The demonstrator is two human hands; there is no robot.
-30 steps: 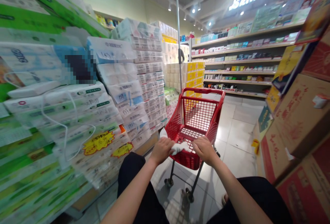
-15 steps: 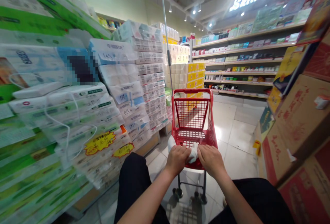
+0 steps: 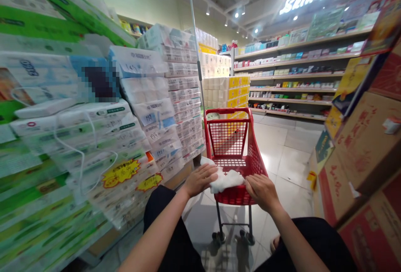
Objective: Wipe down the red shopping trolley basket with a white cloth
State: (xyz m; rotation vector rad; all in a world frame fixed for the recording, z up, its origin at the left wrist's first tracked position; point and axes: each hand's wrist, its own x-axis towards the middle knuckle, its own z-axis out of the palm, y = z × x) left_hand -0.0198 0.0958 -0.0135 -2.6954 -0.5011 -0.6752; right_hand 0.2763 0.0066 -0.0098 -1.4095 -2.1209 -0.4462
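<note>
A red plastic shopping cart stands between my knees, its near rim close to me. A crumpled white cloth lies spread over that rim. My left hand is closed over the left part of the cloth, at the rim's left corner, and a bit of cloth sticks out behind the fingers. My right hand curls its fingers round the right corner of the rim. Its fingertips come up to the cloth's right end; whether they pinch it is hidden. A thin metal pole rises at the cart's left side.
Tall stacks of packaged tissue line the left, with a white cable hanging over some packs. Cardboard boxes are piled close on the right. Shelves of small goods stand at the back beyond the tiled floor.
My hands have moved apart, the left one leftward and the right one slightly right. The cloth, bunched between them before, is now spread wider. The cart and pole have shifted a little left.
</note>
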